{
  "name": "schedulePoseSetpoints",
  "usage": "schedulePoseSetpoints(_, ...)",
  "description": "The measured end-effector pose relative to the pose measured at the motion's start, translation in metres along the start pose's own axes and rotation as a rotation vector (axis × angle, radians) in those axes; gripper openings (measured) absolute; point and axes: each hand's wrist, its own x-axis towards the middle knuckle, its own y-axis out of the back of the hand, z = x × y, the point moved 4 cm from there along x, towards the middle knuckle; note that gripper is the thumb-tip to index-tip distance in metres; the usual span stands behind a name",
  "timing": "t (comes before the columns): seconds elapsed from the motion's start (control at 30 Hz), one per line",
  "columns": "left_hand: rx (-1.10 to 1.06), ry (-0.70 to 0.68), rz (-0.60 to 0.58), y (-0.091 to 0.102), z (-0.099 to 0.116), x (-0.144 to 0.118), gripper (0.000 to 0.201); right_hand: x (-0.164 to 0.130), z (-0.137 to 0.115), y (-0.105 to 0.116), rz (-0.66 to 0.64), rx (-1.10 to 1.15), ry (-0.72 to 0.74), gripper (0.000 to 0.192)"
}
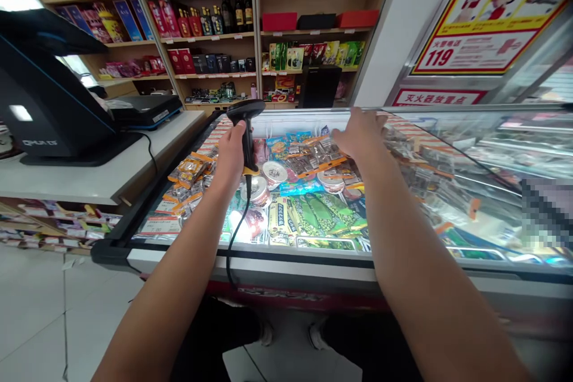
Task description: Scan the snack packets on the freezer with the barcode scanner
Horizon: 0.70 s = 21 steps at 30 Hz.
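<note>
1. Over the open chest freezer, the left hand [231, 155] is clenched around the grip of a black handheld barcode scanner [246, 125], whose head points away from the person, toward the shelves.
2. From the bottom of the scanner's grip a black cable [233, 239] hangs down across the freezer's front edge.
3. Further right, the right hand [358, 134] reaches over the freezer with its fingers [380, 121] released and spread, holding nothing (whether it touches the glass I cannot tell).
4. Below both hands lies the white-rimmed chest freezer with sliding glass lids [295, 265], lit from inside and packed with goods: green wrapped ice bars [322, 215], round white-lidded tubs [274, 172] and blue packets [286, 146].
5. Left of the freezer stands a white worktop [111, 173] carrying a black checkout terminal [49, 107].
6. Behind it all, wooden wall shelves [313, 30] hold red boxes and dark bottles, and a yellow-and-red poster marked 119 [483, 24] hangs at upper right.
</note>
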Motion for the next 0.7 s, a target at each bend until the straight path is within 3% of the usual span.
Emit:
schedulePoseSetpoints(0.17,0.032,-0.056,-0.041,0.005,0.024,-0.019,0.045,-0.032,-0.066,-0.035,-0.017,0.237,0.539,0.049)
schedulePoseSetpoints(0.27,0.075,-0.116,0.010,0.037,0.042,-0.028,0.049,-0.063,-0.092,-0.061,-0.126,0.319,0.710,0.049)
schedulePoseSetpoints(0.4,0.078,-0.172,0.209,0.113,0.051,-0.040,0.049,-0.105,-0.117,-0.088,-0.330,0.381,0.814,0.053)
schedulePoseSetpoints(0.5,0.016,-0.097,0.358,0.161,0.043,-0.065,0.047,-0.117,-0.137,-0.103,-0.412,0.441,0.819,0.064)
schedulePoseSetpoints(0.6,-0.110,0.017,0.437,0.175,0.029,-0.108,0.046,-0.109,-0.167,-0.118,-0.432,0.485,0.804,0.077)
schedulePoseSetpoints(0.7,-0.235,0.153,0.450,0.161,0.010,-0.149,0.044,-0.095,-0.207,-0.134,-0.415,0.477,0.785,0.084)
